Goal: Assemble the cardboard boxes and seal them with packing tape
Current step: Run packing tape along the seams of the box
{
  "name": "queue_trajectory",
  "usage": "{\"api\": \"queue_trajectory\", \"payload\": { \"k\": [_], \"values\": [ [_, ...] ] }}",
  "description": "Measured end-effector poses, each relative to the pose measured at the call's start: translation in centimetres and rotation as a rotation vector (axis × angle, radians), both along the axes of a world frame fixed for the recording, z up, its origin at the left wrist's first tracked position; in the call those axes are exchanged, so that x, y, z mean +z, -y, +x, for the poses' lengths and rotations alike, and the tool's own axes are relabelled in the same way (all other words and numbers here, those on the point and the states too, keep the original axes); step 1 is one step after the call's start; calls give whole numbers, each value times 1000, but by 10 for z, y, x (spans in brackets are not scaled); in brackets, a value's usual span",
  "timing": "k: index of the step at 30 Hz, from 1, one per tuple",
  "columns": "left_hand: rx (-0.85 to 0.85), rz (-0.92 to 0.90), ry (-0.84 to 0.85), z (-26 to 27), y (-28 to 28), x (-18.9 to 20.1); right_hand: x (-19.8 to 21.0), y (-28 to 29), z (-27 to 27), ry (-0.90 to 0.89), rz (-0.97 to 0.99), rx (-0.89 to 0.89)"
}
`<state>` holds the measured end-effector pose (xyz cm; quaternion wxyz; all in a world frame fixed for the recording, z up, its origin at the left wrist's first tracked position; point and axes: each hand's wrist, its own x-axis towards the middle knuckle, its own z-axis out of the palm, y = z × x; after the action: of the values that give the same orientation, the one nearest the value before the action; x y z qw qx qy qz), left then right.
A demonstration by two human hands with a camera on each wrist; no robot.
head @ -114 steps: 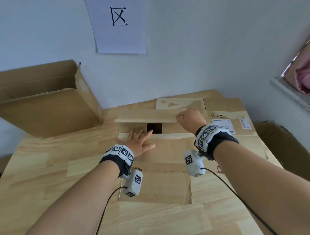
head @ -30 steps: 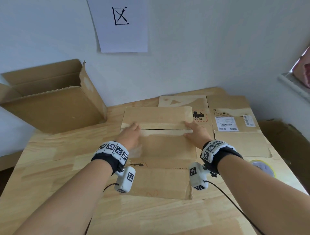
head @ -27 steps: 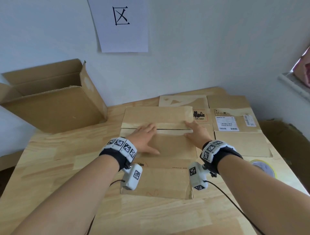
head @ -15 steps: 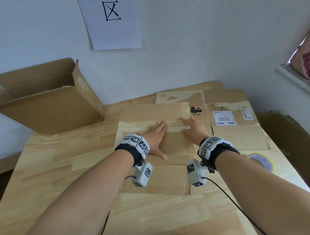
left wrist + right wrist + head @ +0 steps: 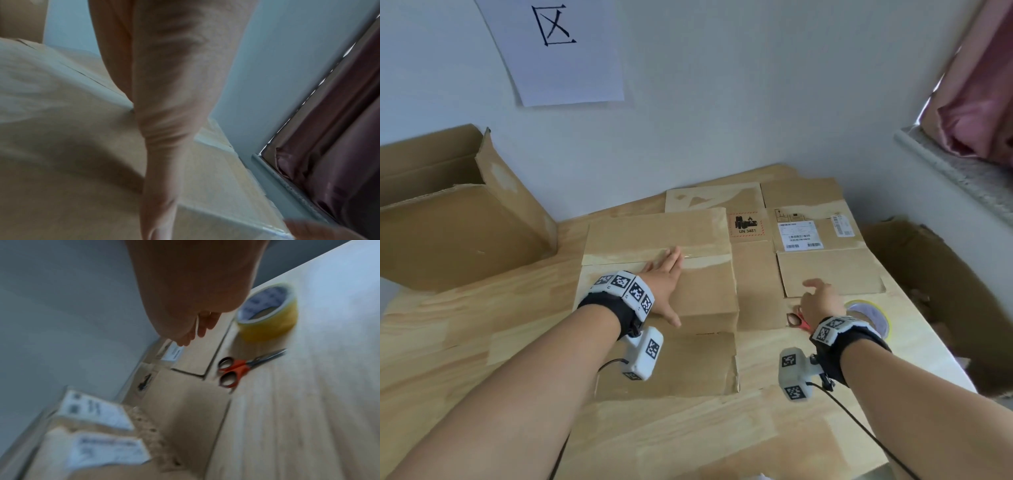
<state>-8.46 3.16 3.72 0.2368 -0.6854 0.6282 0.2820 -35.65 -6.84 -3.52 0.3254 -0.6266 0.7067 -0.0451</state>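
Note:
A brown cardboard box [image 5: 654, 233] stands mid-table with its two top flaps folded shut, and old tape marks run along the seam. My left hand [image 5: 666, 274] lies flat and open across that seam, pressing the flaps down; the left wrist view shows its thumb [image 5: 160, 203] flat on the cardboard. My right hand [image 5: 820, 298] hovers empty to the right of the box, fingers loosely spread, above orange-handled scissors [image 5: 236, 368]. A yellow roll of packing tape [image 5: 269, 313] sits just beyond it, partly hidden by my wrist in the head view [image 5: 873, 313].
A flattened carton with shipping labels [image 5: 808, 236] lies on the wooden table [image 5: 465, 342] at back right. An open cardboard box [image 5: 458, 226] stands against the wall at left. Another brown box [image 5: 935, 291] sits below the table's right edge.
The far flap came down and the box top closed. My left hand slid to the middle of the seam. My right hand left the flap and moved right, over the scissors and tape.

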Motion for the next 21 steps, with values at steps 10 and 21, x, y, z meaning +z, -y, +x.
{"api": "queue_trajectory", "payload": {
  "k": [10,21],
  "values": [
    [12,37,25,-3,1,4,-50,-5,-67,-253,383,-27],
    [10,15,20,0,1,3,26,9,-41,251,-187,-187]
  ]
}}
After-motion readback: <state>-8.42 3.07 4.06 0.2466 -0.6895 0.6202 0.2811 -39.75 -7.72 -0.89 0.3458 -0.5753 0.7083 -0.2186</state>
